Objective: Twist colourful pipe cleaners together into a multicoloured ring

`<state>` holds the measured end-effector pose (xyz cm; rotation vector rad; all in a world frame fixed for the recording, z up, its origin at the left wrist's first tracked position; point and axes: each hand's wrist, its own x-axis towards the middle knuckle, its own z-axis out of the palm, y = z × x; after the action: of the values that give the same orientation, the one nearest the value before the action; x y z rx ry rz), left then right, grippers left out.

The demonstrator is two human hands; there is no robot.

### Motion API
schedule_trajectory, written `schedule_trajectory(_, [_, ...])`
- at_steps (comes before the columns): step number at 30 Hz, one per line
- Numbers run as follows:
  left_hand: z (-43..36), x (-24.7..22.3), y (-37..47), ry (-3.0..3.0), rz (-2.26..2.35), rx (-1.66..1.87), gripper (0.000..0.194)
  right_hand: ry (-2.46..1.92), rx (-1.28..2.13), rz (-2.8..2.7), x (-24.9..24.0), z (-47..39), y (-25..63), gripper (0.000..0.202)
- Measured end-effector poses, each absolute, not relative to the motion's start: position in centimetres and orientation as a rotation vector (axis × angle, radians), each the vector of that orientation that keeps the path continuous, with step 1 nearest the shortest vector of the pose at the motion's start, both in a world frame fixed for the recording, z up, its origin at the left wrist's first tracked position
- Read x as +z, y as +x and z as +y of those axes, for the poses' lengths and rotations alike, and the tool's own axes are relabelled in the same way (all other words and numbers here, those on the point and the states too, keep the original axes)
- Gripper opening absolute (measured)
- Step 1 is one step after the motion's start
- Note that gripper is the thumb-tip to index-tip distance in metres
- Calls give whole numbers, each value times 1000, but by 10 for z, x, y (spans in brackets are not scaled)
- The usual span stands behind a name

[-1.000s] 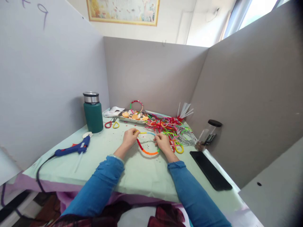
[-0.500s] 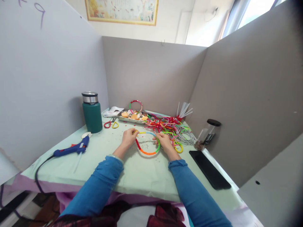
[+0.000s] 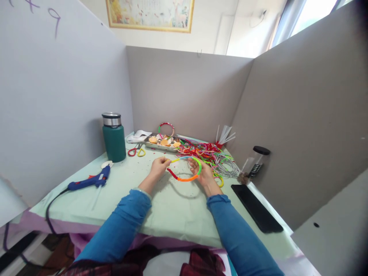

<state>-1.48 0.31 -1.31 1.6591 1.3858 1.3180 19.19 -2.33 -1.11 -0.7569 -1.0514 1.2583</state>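
A multicoloured ring [image 3: 187, 179], with red, orange, green, blue and yellow stretches, is raised above the table and tilted, its shadow below. My left hand [image 3: 160, 168] pinches it at the yellow part on the left. Close under those fingers is the red end, seemingly apart from the yellow one. On the other side my right hand [image 3: 203, 172] holds the green part, which crosses in front of the palm. Its fingers curl loosely inside the ring; the exact thumb contact is hard to make out.
Behind the hands are a metal tray [image 3: 161, 147] of shell-like pieces, another ring [image 3: 166, 124], scissors [image 3: 140, 152] and tangled coloured cords [image 3: 201, 149]. A green bottle [image 3: 114, 140] and blue glue gun [image 3: 90, 181] are left. A black phone-like slab [image 3: 255, 207] and clear jar [image 3: 257, 161] are right.
The ring has risen off the tabletop and tipped, moving slightly right. My right hand has turned so that its palm and fingers show more. My left hand keeps its pinch.
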Motion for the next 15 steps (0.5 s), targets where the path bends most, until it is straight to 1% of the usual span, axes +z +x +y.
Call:
schedule_trajectory(4, [-1, -12, -9, 1549, 1304, 1273, 30, -791, 1246, -1139, -16, -28, 176, 28])
schedule_trajectory(6, [-3, -11, -6, 1572, 1268, 1261, 30, -876, 1266, -1187, -20, -29, 167, 30])
schedule_trajectory(10, [-6, -9, -2, 1623, 1168, 1131, 30, -881, 1194, -1145, -26, -27, 158, 33])
schedule_trajectory(15, [-12, -7, -4, 1616, 971, 908, 32, -832, 1337, -1080, -24, -26, 164, 31])
